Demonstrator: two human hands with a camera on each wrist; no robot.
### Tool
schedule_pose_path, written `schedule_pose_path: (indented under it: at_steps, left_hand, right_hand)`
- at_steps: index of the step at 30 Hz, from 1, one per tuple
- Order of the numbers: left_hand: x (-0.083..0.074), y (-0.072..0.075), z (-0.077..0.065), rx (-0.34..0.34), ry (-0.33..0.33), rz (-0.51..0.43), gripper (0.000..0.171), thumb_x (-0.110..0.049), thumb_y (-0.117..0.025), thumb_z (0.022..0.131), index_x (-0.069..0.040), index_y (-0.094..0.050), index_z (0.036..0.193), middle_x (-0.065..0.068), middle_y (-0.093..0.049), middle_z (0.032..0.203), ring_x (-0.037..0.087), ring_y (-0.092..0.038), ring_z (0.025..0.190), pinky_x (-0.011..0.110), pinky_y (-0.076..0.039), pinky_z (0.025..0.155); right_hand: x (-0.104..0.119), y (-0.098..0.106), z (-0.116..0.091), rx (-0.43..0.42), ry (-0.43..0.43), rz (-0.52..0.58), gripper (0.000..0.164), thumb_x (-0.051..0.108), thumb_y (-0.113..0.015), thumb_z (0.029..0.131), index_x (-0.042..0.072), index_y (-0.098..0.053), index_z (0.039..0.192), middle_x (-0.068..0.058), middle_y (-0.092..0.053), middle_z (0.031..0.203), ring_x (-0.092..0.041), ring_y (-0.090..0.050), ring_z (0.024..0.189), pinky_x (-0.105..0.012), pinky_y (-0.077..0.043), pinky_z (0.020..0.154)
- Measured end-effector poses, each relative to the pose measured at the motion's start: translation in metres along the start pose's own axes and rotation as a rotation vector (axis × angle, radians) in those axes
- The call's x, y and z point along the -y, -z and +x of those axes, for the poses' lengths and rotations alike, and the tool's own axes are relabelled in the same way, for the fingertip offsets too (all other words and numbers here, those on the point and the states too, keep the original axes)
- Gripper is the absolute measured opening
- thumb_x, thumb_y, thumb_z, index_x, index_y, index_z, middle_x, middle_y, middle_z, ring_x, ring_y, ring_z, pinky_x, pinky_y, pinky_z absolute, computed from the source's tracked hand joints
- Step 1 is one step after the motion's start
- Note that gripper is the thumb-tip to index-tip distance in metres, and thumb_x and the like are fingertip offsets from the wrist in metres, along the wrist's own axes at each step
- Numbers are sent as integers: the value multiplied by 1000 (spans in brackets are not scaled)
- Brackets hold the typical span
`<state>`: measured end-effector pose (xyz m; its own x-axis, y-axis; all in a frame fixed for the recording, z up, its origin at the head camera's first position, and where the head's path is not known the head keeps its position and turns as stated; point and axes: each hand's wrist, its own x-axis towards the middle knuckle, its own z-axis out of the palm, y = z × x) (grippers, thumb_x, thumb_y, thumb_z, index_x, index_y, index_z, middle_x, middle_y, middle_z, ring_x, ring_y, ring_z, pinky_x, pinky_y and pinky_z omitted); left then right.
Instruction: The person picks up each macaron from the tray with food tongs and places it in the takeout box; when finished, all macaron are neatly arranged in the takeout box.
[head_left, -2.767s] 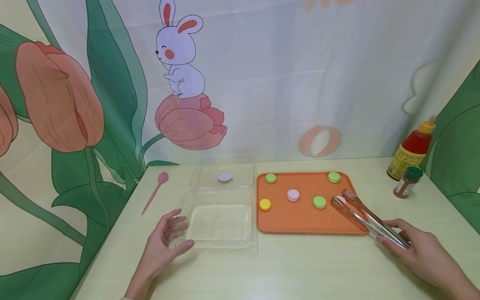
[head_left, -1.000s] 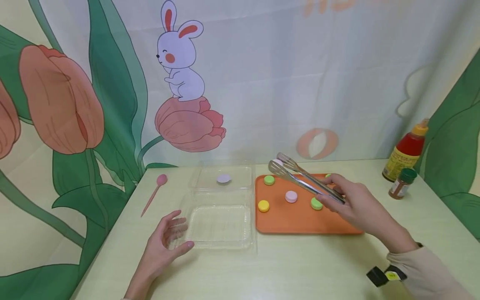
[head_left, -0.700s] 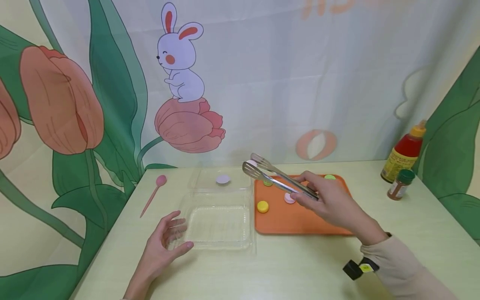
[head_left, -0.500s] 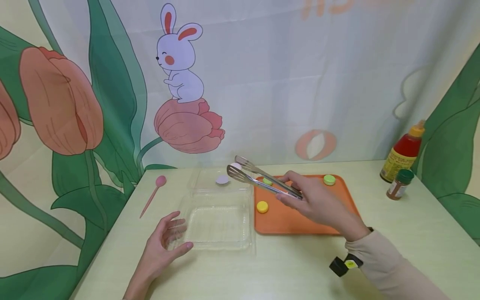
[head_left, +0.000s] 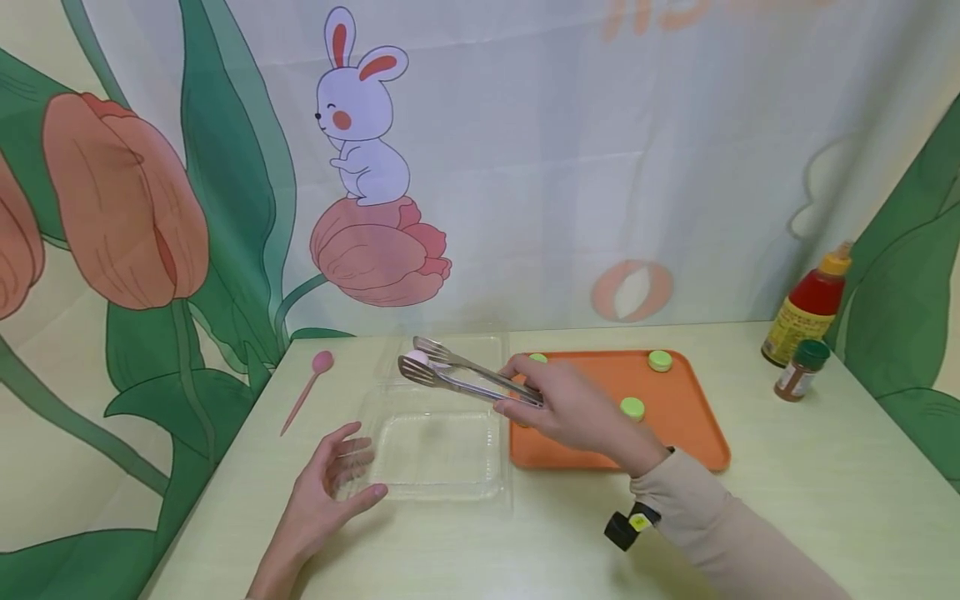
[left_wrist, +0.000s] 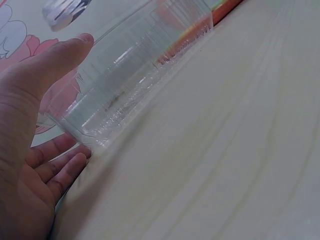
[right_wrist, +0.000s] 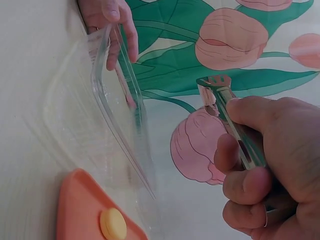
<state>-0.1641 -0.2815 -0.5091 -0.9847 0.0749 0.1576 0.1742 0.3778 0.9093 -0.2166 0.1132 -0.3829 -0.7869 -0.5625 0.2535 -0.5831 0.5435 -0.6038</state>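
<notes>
In the head view, the right hand (head_left: 570,412) grips metal tongs (head_left: 487,385), fingers curled round them; ahead of that hand, between the tong tips, is a pink macaron (head_left: 417,358), raised over the open clear box (head_left: 438,454); the left hand (head_left: 322,487) lies at the near side of this box, thumb and fingers spread apart; I cannot tell whether it touches the box. Beyond the left hand a pink spoon (head_left: 309,392) lies on the table (head_left: 555,542); under and beside the right hand is an orange tray (head_left: 615,442) with green macarons (head_left: 632,408); well off to that hand's right stand a sauce bottle (head_left: 806,308) and a small jar (head_left: 802,371).

In the left wrist view, the left hand's thumb is up by the box's rim; its fingers are low, at the box's corner.

In the right wrist view, the right hand's fingers wrap the tongs; well apart from this hand, a yellow macaron (right_wrist: 113,224) sits on the tray; the held macaron is too unclear to tell here.
</notes>
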Motion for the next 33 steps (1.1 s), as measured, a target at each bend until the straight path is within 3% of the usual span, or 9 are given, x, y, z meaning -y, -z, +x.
schedule_pose_path:
  at_steps: [8,15,26,33]
  left_hand:
    - [-1,-1,0,-1,16,11,94,-19,-96,91,-17,-42,167,12,-64,155,31,-67,139,19,-55,108]
    - [2,1,1,5,-20,-11,94,-15,-95,91,-16,-41,168,14,-63,155,33,-67,139,20,-55,108]
    - [3,3,1,3,-19,-10,95,-15,-96,90,-16,-41,168,15,-62,155,34,-66,139,21,-56,108]
    - [6,4,1,17,-46,-36,96,-13,-95,90,-13,-40,169,17,-61,155,37,-65,140,24,-57,109]
  right_hand:
    - [3,-21,18,69,62,48,29,29,-75,109,12,-66,130,8,-61,75,-2,-42,56,-22,-36,55]
    - [2,-35,25,129,46,39,28,30,-76,109,11,-67,127,9,-61,73,-2,-41,56,-22,-35,53]
    - [10,-49,35,209,33,-108,28,30,-76,109,7,-68,122,3,-64,80,-5,-44,59,-23,-38,55]
    - [19,-56,40,245,-44,-161,25,31,-79,107,10,-69,114,5,-61,78,-7,-45,59,-24,-36,53]
